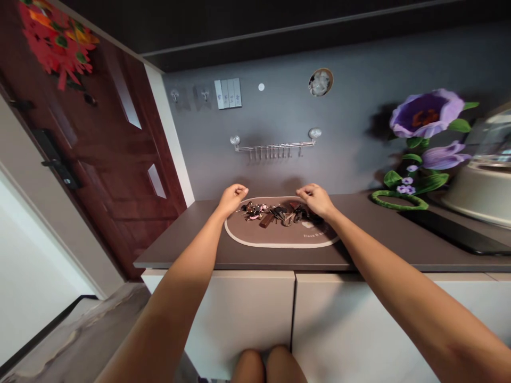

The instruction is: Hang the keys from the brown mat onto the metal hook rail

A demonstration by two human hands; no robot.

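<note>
Left hand (pixel 233 198): fingers curled, at the mat (pixel 255 235)'s far left edge; cannot tell whether it grips anything.
Right hand (pixel 316 199): curled, far right edge; grip unclear too.
Keys (pixel 286 216): heaped on the mat, between the hands.
Rail (pixel 275 146): on the wall (pixel 351 138) behind.
Flowers (pixel 427 114): on the counter (pixel 179 234), right.

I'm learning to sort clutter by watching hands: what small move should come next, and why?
Probably ease one piece free with the right hand: the small items lie bunched together on the mat, and that hand is close to their right end.
</note>
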